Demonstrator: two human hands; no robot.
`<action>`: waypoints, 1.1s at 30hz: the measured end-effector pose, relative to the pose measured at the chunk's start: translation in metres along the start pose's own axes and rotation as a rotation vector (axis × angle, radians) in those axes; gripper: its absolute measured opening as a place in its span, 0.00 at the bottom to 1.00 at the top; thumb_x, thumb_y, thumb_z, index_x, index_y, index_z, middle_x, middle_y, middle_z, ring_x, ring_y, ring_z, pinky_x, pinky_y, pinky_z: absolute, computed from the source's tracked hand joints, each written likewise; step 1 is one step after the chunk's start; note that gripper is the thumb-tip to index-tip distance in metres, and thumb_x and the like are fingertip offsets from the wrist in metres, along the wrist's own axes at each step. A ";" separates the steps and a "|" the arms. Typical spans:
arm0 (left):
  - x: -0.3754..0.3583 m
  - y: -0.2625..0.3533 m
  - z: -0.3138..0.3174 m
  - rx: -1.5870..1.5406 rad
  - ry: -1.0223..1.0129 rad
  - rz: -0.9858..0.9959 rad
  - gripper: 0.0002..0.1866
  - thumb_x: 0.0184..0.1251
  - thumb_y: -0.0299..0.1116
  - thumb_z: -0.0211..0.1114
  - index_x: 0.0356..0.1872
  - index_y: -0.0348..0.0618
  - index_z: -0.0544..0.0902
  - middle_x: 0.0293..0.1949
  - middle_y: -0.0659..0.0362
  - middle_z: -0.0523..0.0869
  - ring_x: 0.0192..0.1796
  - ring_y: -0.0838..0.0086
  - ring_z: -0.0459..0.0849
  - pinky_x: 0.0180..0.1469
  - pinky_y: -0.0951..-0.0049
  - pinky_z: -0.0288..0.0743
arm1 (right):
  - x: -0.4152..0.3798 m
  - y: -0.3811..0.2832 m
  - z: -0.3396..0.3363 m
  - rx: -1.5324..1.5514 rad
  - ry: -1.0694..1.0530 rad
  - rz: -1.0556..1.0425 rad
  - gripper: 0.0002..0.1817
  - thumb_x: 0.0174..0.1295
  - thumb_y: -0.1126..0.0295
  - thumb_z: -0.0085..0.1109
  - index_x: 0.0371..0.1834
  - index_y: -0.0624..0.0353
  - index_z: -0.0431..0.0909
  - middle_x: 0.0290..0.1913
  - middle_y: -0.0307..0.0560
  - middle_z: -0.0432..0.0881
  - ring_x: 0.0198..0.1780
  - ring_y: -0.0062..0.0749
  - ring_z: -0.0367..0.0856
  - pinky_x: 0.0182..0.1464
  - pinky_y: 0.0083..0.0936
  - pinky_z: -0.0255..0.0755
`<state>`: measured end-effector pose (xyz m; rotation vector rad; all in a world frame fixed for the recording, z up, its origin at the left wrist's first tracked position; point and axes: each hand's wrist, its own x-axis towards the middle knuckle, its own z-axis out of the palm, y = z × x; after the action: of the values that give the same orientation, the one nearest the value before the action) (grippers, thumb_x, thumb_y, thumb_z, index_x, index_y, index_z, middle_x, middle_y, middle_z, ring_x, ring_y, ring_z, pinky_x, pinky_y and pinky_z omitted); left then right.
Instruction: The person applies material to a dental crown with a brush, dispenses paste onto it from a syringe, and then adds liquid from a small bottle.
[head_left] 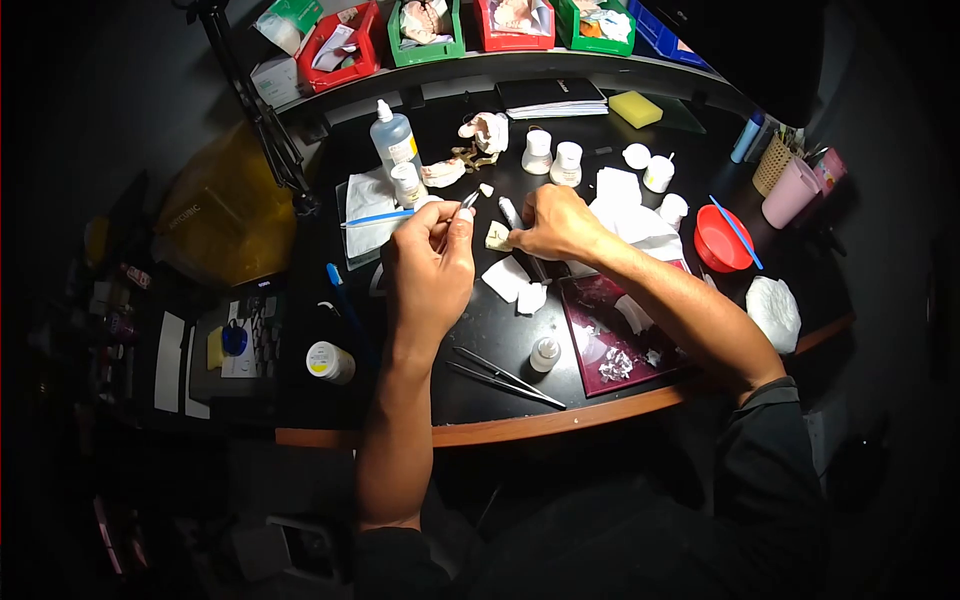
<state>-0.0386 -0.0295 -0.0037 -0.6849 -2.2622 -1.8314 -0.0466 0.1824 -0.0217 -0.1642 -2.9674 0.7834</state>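
My left hand (435, 255) is closed in a pinch around a slim metal instrument (469, 200), its kind mostly hidden by the fingers. At the instrument's tip is a small whitish, tooth-like piece (486, 190). To the right, my right hand (560, 222) reaches down to the table with its fingers bent together; whatever lies in them is hidden. Close to its fingertips are a small cream-coloured block (498, 237) and a white tube-like item (510, 212). White paper pieces (507, 279) lie just below that hand.
Metal tweezers (507, 378) and a small bottle (545, 354) lie near the front edge. A maroon tray (592, 372) with white scraps is under my right forearm. Dental casts (487, 134), white-capped jars (567, 163), a clear bottle (393, 136) and a red bowl (722, 240) stand around.
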 end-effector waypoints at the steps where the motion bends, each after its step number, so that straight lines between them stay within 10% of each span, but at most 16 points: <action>1: 0.000 0.001 -0.001 -0.079 -0.036 -0.074 0.11 0.82 0.29 0.62 0.51 0.31 0.87 0.31 0.65 0.84 0.29 0.87 0.77 0.31 0.83 0.70 | 0.002 0.000 0.002 -0.006 -0.006 0.029 0.23 0.49 0.58 0.77 0.32 0.73 0.87 0.36 0.71 0.89 0.43 0.60 0.92 0.50 0.46 0.86; 9: 0.000 0.017 -0.004 -0.797 -0.284 -0.497 0.22 0.88 0.38 0.55 0.64 0.26 0.78 0.32 0.67 0.73 0.31 0.88 0.67 0.25 0.86 0.59 | -0.002 -0.011 -0.010 0.023 0.138 0.158 0.27 0.55 0.54 0.72 0.39 0.75 0.88 0.38 0.70 0.90 0.44 0.61 0.93 0.50 0.49 0.85; 14: -0.005 0.020 -0.001 -1.015 -0.420 -0.546 0.23 0.87 0.37 0.56 0.66 0.24 0.77 0.33 0.64 0.75 0.32 0.86 0.69 0.26 0.85 0.60 | -0.067 0.018 -0.058 0.349 0.230 -0.135 0.13 0.71 0.64 0.65 0.41 0.66 0.81 0.32 0.45 0.86 0.25 0.24 0.78 0.27 0.28 0.72; 17: -0.011 0.030 0.003 -1.091 -0.511 -0.570 0.27 0.88 0.41 0.53 0.70 0.22 0.73 0.32 0.65 0.71 0.32 0.85 0.65 0.26 0.85 0.59 | -0.141 0.018 -0.095 0.765 0.121 -0.053 0.07 0.74 0.72 0.65 0.44 0.65 0.80 0.33 0.41 0.83 0.30 0.18 0.82 0.32 0.18 0.74; 25: -0.096 0.083 0.054 -1.286 -0.678 -0.792 0.34 0.89 0.43 0.49 0.80 0.24 0.60 0.33 0.64 0.70 0.33 0.82 0.61 0.27 0.81 0.58 | -0.304 0.081 -0.116 0.793 0.344 0.115 0.21 0.68 0.70 0.75 0.60 0.68 0.84 0.38 0.43 0.88 0.39 0.18 0.84 0.37 0.14 0.76; 33: -0.229 0.074 0.113 -1.662 -0.331 -1.160 0.30 0.91 0.41 0.45 0.86 0.39 0.57 0.37 0.64 0.70 0.38 0.78 0.65 0.42 0.75 0.66 | -0.379 0.064 -0.046 1.112 0.367 0.057 0.15 0.63 0.82 0.74 0.50 0.67 0.79 0.41 0.56 0.86 0.36 0.27 0.88 0.38 0.22 0.83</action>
<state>0.2154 0.0320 -0.0554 0.5428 -0.4372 -4.1732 0.3388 0.2147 -0.0281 -0.2675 -1.8366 1.9681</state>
